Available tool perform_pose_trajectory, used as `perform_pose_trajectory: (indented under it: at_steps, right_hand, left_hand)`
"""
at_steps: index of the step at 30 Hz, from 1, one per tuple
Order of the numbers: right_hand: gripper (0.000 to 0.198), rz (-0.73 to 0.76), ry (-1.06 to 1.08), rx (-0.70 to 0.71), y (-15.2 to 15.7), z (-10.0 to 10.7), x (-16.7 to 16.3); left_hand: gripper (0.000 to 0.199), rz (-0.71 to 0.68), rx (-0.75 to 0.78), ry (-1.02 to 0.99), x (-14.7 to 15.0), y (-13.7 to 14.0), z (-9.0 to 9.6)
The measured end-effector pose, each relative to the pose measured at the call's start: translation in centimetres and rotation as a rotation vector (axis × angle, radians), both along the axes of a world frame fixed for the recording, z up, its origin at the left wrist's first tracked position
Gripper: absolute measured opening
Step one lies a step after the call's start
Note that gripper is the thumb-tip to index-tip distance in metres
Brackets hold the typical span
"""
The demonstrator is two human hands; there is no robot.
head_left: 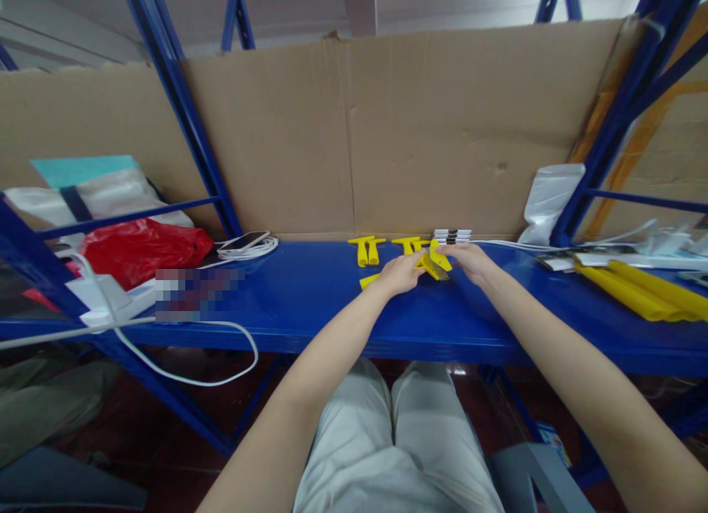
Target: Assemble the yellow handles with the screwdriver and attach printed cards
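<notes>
My left hand [400, 274] is closed around a yellow scraper [429, 267], whose thin greyish blade edge points right. Between the fingers of my right hand [469, 259] is a flat yellow plastic piece [439, 256], right beside the scraper; I cannot tell whether the two touch. Behind my hands lie several yellow T-shaped scrapers, among them a pair [367, 251] to the left and others [408, 245] partly hidden by my left hand. Another yellow piece [369, 281] shows by my left wrist. A small stack of white and black items [452, 236] sits just beyond my right fingers.
The blue shelf [310, 299] has a cardboard wall [354, 137] behind it. At left are a red bag [144, 249], white cables [251, 246] and a power strip [119, 301]. Long yellow pieces [644, 292] and a white plastic bag [550, 200] lie at right. Blue posts [188, 122] frame the space.
</notes>
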State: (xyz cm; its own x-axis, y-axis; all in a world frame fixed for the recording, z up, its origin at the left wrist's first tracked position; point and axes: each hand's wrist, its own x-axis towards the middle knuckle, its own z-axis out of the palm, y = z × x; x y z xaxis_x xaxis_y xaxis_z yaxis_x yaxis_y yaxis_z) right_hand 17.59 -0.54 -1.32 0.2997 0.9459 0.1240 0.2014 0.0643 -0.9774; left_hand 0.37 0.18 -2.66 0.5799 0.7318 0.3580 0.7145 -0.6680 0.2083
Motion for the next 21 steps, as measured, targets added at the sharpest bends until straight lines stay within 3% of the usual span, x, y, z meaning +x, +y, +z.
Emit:
perform_pose_trajectory:
  at_steps: [13, 21]
  right_hand:
    - [0.033, -0.006, -0.106, 0.058, 0.21, -0.68, -0.77]
    - [0.035, -0.028, -0.174, 0.113, 0.28, -0.66, -0.88]
  left_hand:
    - [0.048, -0.001, -0.005, 0.002, -0.04, -0.41, 0.29]
    - [0.033, -0.062, 0.024, -0.032, -0.24, -0.26, 0.15]
